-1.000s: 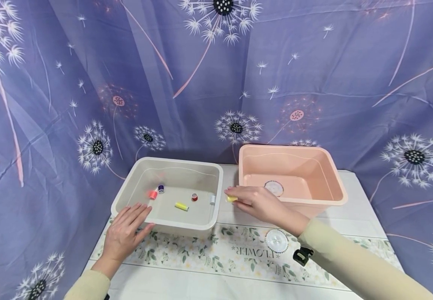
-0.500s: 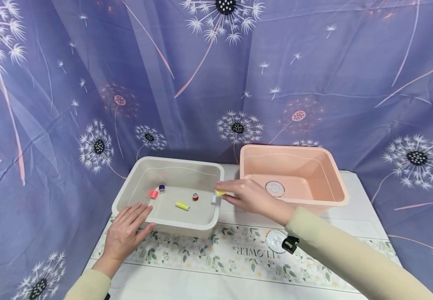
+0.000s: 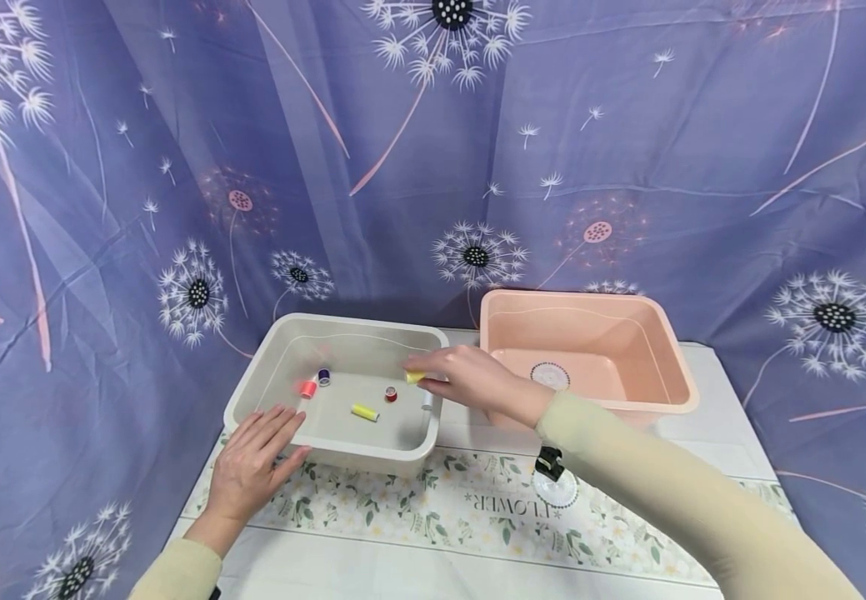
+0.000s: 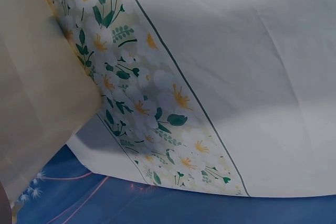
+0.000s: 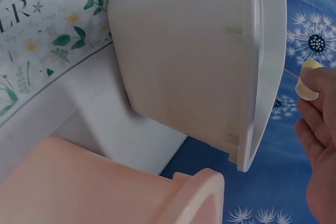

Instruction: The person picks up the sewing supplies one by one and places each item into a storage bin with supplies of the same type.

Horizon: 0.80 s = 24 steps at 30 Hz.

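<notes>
My right hand point(image 3: 470, 379) pinches a yellow thread spool point(image 3: 414, 377) over the right side of the grey bin point(image 3: 372, 454). In the right wrist view, thumb and fingers hold that spool point(image 5: 307, 88) above the bin's rim. My left hand point(image 3: 252, 467) lies with straight fingers on the bin's front left rim. Inside the bin lie a coral spool point(image 3: 308, 389), a dark purple spool point(image 3: 324, 377), a dark red spool point(image 3: 391, 393), another yellow spool point(image 3: 364, 412) and a pale spool point(image 3: 427, 402) by the right wall. The left wrist view shows only a sleeve and tablecloth.
To the right stands a pink bin point(image 3: 590, 302) with a white disc point(image 3: 550, 377) with a dotted rim inside. A similar disc point(image 3: 563, 492) lies on the flowered tablecloth point(image 3: 478, 533), partly behind the right wrist's camera. A purple curtain point(image 3: 402, 125) hangs behind the bins.
My right hand has moved left with the yellow spool, from the gap between the bins across the grey bin's right rim. The left hand has stayed in place.
</notes>
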Each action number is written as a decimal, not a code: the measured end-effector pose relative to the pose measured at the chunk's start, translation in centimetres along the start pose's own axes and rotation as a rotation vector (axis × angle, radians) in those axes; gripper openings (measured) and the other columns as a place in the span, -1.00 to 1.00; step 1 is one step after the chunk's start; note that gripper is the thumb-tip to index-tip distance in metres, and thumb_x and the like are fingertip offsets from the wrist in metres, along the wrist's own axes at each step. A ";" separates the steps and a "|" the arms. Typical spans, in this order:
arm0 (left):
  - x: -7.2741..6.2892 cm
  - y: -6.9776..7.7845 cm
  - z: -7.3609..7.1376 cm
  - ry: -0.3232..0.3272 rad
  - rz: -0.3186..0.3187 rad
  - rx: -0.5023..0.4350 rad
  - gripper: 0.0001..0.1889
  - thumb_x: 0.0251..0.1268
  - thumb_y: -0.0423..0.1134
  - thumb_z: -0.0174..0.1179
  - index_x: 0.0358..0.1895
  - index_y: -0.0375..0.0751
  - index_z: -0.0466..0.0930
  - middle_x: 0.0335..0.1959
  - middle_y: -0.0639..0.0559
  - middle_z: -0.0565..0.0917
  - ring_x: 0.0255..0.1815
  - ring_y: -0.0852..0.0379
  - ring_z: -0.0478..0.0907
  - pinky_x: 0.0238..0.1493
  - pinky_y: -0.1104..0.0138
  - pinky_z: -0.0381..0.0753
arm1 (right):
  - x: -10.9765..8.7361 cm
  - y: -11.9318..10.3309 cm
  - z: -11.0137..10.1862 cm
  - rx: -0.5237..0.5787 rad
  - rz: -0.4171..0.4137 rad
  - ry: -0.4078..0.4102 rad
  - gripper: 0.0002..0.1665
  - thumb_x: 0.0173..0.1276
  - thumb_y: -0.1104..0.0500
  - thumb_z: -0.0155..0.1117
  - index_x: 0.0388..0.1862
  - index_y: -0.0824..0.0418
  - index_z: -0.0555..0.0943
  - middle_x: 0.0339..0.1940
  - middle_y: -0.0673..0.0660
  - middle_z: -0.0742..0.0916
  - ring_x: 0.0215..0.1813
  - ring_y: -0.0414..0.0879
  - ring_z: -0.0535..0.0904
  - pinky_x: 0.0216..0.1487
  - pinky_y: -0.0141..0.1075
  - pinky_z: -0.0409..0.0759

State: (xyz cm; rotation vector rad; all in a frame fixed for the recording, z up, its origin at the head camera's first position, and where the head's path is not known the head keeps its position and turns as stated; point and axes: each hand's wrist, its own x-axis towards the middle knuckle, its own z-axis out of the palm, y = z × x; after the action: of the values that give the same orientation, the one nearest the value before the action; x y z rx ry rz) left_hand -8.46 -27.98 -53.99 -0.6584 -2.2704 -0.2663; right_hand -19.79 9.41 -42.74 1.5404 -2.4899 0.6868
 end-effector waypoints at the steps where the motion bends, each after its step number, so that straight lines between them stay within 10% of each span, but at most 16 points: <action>1: 0.0 0.0 0.0 0.000 0.000 0.001 -0.28 0.68 0.34 -0.12 0.22 -0.23 0.76 0.08 -0.23 0.81 0.14 -0.25 0.74 0.73 0.35 0.04 | 0.3 0.1 0.0 0.005 -0.003 -0.004 -0.57 0.45 0.29 0.47 0.28 0.22 0.74 0.22 0.15 0.80 0.19 0.03 0.79 0.25 -0.20 0.75; 24: 0.1 0.1 -0.1 0.014 0.005 -0.020 -0.34 0.66 0.30 -0.01 0.23 -0.23 0.76 0.09 -0.24 0.81 0.12 -0.27 0.75 0.72 0.33 0.08 | 6.7 1.3 1.6 -0.045 -0.005 -0.243 -0.61 0.48 0.27 0.44 0.25 0.22 0.76 0.20 0.12 0.82 0.14 -0.02 0.80 0.24 -0.24 0.74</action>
State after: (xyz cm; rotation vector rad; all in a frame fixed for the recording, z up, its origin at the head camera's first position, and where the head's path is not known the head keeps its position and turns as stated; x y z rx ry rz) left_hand -8.43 -27.93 -53.88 -0.6704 -2.2549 -0.2913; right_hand -23.90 3.76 -42.29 1.7050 -2.6497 0.4634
